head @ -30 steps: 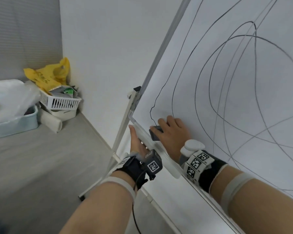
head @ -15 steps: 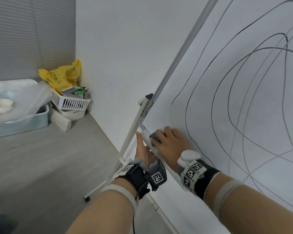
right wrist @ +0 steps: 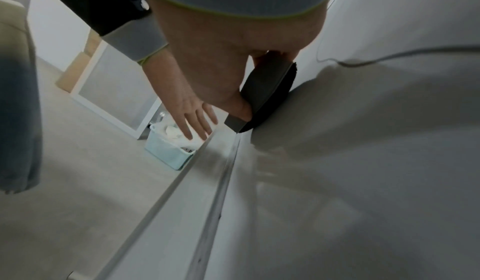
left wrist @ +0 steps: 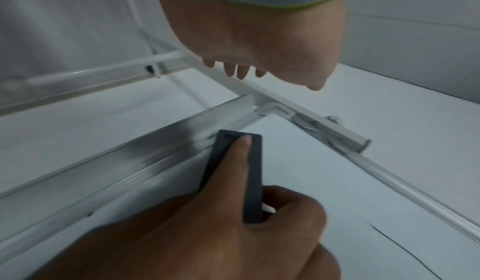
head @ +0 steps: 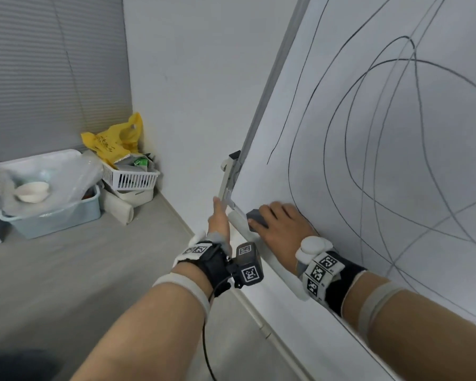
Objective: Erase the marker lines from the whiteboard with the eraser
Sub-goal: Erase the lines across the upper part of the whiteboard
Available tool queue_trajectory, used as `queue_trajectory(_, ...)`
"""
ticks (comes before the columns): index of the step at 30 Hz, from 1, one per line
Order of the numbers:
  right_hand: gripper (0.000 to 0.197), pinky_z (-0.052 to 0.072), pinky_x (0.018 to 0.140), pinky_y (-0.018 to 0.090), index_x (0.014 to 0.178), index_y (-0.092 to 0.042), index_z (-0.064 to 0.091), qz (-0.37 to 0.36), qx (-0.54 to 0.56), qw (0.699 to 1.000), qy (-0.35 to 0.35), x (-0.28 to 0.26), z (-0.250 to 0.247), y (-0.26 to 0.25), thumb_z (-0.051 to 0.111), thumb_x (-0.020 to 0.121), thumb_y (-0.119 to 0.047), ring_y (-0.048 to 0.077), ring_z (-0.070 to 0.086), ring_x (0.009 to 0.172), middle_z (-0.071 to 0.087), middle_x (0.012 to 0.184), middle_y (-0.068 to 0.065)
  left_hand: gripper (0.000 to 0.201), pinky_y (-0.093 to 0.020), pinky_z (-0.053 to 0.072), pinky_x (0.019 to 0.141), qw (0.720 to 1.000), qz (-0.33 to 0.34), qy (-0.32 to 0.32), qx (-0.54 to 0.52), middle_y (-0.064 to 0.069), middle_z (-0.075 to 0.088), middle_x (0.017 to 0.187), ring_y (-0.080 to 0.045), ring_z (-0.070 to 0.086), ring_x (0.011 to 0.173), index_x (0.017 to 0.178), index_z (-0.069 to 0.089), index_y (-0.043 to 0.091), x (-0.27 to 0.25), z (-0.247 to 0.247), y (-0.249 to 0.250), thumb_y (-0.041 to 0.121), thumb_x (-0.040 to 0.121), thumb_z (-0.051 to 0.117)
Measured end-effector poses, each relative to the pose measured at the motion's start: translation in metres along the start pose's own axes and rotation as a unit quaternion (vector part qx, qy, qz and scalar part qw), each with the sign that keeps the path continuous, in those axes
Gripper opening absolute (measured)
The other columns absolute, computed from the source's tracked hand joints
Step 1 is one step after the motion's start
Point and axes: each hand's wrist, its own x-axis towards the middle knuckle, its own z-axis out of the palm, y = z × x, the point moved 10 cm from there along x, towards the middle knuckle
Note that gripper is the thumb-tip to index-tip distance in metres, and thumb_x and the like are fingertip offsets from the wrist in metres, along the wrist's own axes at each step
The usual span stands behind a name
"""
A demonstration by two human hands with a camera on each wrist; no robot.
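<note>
Fingers (left wrist: pixel 240 161) of the right hand (head: pixel 282 229) wrap around the dark eraser (head: pixel 256 219), pressing it on the whiteboard (head: pixel 396 160) at the bottom corner, seven o'clock. Left hand (head: pixel 219 218) stays flat, fingers straight, just beside it at nine o'clock.

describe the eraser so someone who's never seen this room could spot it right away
Find the big tilted whiteboard covered in looping black marker lines, then follow it down to its lower left corner just above the tray rail. There the right hand grips the eraser against the board. It is a small dark grey block, the only dark thing on that white surface.
</note>
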Motion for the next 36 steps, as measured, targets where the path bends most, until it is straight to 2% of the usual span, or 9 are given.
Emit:
queue_trajectory(4,0.04,0.036,0.085,0.044,0.118,-0.021,0.066,0.029,0.013,0.996,0.083,0.024,-0.026,0.028,0.054,0.081,-0.014,0.033,0.045,0.1,0.052,0.111,0.009,0.069,-0.043,0.03,0.114,0.992,0.115,-0.014,0.053,-0.004,0.044,0.153,-0.029,0.041,0.14,0.151,0.04,0.025,0.006,0.013,0.067,0.067,0.096,0.031)
queue_trajectory(7,0.053,0.032,0.086,0.043,0.122,-0.023,0.067,0.139,0.014,0.981,0.134,0.05,-0.061,0.069,0.038,0.078,-0.014,0.035,0.048,0.102,0.057,0.114,0.011,0.049,-0.036,0.04,0.103,0.977,0.184,-0.09,0.054,0.004,0.065,0.123,-0.018,0.058,0.115,0.118,0.064,0.033,0.005,0.047,0.113,0.066,0.096,0.035)
queue_trajectory(11,0.051,0.032,0.089,0.043,0.126,-0.024,0.066,0.132,0.001,0.985,0.116,0.052,-0.058,0.064,0.048,0.078,-0.015,0.036,0.05,0.106,0.057,0.117,0.012,0.076,-0.05,0.041,0.11,0.944,0.27,-0.101,0.161,-0.005,0.07,0.124,-0.026,0.061,0.12,0.1,0.077,0.039,0.024,0.077,0.152,0.085,0.078,0.021)
queue_trajectory(15,0.054,0.039,0.093,0.045,0.134,-0.027,0.06,0.076,-0.01,0.994,0.073,0.042,-0.054,0.058,0.068,0.081,-0.019,0.037,0.05,0.11,0.054,0.119,0.01,0.079,-0.045,0.049,0.102,0.926,0.282,-0.17,0.184,-0.006,0.076,0.108,-0.026,0.069,0.103,0.11,0.074,0.018,-0.031,0.11,0.189,0.072,0.095,0.017)
queue_trajectory(19,0.063,0.036,0.093,0.046,0.141,-0.032,0.055,0.177,-0.052,0.974,0.132,0.055,-0.119,0.124,0.06,0.08,-0.016,0.036,0.049,0.112,0.055,0.122,0.011,0.077,-0.044,0.053,0.098,0.924,0.287,-0.191,0.167,-0.01,0.076,0.102,-0.023,0.069,0.091,0.107,0.072,0.011,-0.056,0.135,0.22,0.067,0.099,0.021)
queue_trajectory(25,0.058,0.036,0.087,0.046,0.138,-0.034,0.058,0.304,-0.075,0.913,0.26,0.046,-0.219,0.216,0.06,0.084,-0.013,0.033,0.045,0.106,0.056,0.118,0.009,0.071,-0.035,0.056,0.085,0.91,0.299,-0.247,0.148,0.0,0.075,0.082,-0.02,0.07,0.082,0.089,0.072,0.02,-0.093,0.175,0.257,0.073,0.094,0.025)
queue_trajectory(29,0.066,0.039,0.086,0.045,0.138,-0.028,0.054,0.176,-0.089,0.961,0.196,0.043,-0.175,0.166,0.072,0.077,-0.011,0.033,0.048,0.099,0.053,0.114,0.007,0.064,-0.022,0.053,0.061,0.895,0.335,-0.268,0.126,0.009,0.069,0.062,-0.006,0.066,0.057,0.076,0.066,0.022,-0.119,0.188,0.277,0.067,0.099,0.025)
queue_trajectory(32,0.061,0.045,0.08,0.042,0.126,-0.022,0.046,0.06,-0.104,0.98,0.156,0.04,-0.147,0.133,0.076,0.074,-0.012,0.031,0.05,0.093,0.052,0.11,0.005,0.061,-0.028,0.047,0.065,0.894,0.34,-0.268,0.115,0.009,0.065,0.059,-0.01,0.06,0.057,0.073,0.063,0.022,-0.124,0.191,0.285,0.066,0.099,0.029)
queue_trajectory(36,0.057,0.033,0.078,0.042,0.138,-0.03,0.057,0.191,-0.136,0.939,0.25,0.044,-0.229,0.21,0.049,0.083,-0.014,0.03,0.042,0.093,0.052,0.113,0.008,0.06,-0.031,0.054,0.073,0.892,0.345,-0.266,0.12,0.008,0.073,0.068,-0.011,0.068,0.068,0.081,0.067,0.023,-0.13,0.2,0.29,0.066,0.098,0.03)
